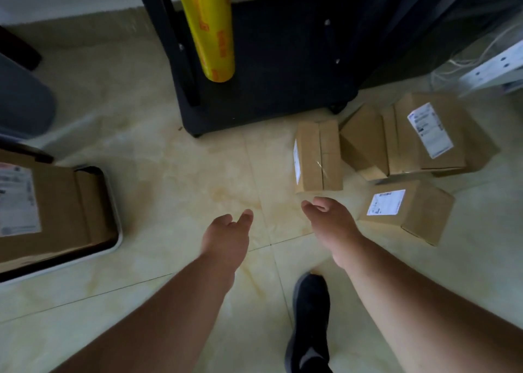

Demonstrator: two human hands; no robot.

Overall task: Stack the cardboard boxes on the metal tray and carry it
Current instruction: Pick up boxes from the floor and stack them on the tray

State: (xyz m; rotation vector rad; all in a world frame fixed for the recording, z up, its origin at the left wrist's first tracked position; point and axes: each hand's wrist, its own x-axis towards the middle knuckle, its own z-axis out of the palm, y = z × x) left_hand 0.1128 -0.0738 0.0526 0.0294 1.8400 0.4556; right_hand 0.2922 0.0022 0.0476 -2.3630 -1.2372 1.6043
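Hands [226, 237] before upright box [318, 156]

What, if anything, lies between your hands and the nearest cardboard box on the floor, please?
Nothing visible. The right hand and left hand are open, just short of the nearest box, with only bare floor between. The floor towards the metal tray also looks clear.

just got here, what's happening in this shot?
A person is gathering cardboard boxes off the tiled floor onto a metal tray. One labelled box already sits on the tray at the left. Both hands are empty and open: the left hand and right hand reach toward the nearest loose box. More boxes lie to the right, including a small labelled box and a tilted pile by a black cart.
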